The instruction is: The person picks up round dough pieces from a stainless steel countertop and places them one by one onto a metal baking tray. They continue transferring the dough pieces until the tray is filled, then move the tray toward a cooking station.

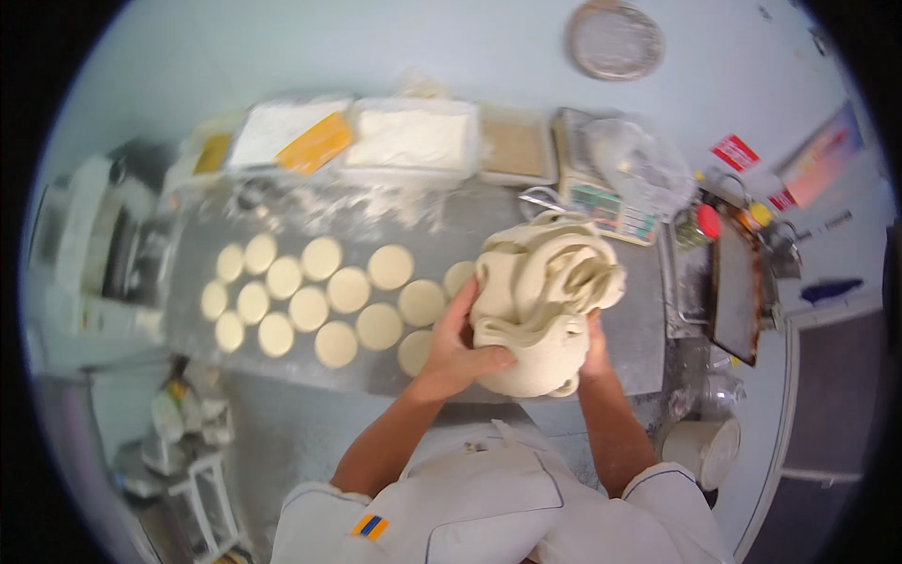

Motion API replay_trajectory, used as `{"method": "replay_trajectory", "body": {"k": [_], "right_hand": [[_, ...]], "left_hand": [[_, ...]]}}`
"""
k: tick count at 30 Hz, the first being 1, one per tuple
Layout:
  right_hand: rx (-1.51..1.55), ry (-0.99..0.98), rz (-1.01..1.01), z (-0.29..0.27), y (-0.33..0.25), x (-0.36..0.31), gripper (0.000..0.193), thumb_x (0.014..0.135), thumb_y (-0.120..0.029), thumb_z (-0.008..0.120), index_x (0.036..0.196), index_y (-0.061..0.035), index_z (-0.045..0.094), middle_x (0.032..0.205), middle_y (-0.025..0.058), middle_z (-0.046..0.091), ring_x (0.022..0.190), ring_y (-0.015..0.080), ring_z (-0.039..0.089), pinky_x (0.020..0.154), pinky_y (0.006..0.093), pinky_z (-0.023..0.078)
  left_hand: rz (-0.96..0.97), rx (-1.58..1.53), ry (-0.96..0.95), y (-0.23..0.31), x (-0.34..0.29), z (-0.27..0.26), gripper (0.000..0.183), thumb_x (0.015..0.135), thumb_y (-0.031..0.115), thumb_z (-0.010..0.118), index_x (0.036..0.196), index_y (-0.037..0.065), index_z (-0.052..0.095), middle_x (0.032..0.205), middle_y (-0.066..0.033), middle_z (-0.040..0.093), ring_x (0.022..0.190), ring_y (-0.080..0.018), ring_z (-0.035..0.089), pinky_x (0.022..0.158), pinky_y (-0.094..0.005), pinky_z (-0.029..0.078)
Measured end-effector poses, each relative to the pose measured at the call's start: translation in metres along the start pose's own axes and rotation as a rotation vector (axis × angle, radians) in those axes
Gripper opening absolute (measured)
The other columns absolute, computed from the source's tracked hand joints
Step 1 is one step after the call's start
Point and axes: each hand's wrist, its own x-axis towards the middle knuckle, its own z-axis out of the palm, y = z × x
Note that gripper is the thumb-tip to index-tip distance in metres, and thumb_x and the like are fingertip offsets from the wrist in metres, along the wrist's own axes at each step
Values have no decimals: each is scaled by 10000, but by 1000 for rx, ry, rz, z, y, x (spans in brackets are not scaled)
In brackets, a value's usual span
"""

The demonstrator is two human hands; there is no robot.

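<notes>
Dough [536,310] between left hand [458,352] and right hand [595,351]

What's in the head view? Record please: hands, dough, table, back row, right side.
left hand: gripping the left side of the dough mass, thumb in front
right hand: at its right side, partly hidden
dough mass: pale, large, loosely folded
table: gray; flat pale rounds left of the dough mass
back row: tub of white powder, tray of brown material, scale
right side: red-lidded jar
</notes>
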Motion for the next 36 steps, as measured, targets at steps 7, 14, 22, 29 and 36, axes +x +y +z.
{"method": "replay_trajectory", "body": {"k": [7,14,22,29,36], "right_hand": [[431,101,-205,-54,-48,1,797,957,-617,569,1524,-91,376,1425,139,542,1281,301,557,1080,461,473],[778,35,-322,-205,-108,27,654,983,-499,468,1501,-100,435,1475,154,517,1322,378,523,1112,551,427],[870,-79,-194,-339,-189,123,563,998,-366,533,1466,-63,457,1411,142,573,1284,321,567,1086,503,464],[824,-308,31,-343,-190,198,487,999,-355,561,1363,-31,553,1282,124,653,1147,256,654,1024,429,527],[752,-2,118,-330,-201,262,520,1010,-462,512,1359,-80,562,1304,96,640,1197,278,625,1013,448,527]], "left_hand": [[-89,230,-161,-48,73,75,944,795,222,858,1530,-66,340,1450,-116,530,1298,-209,521,1099,-340,402],[328,1427,-432,-104,205,157,859,888,570,672,1449,-43,457,1401,-265,510,1278,-438,494,1100,-490,382],[686,2240,-84,-131,413,193,784,864,354,758,1506,66,412,1448,-239,506,1389,-399,438,1162,-503,332],[268,1721,193,-151,498,187,334,957,351,679,1010,22,696,738,-80,673,692,-233,605,699,-382,478],[327,1389,312,-148,475,192,389,1025,334,594,885,-24,658,668,-14,546,658,-91,461,581,-313,406]]}}
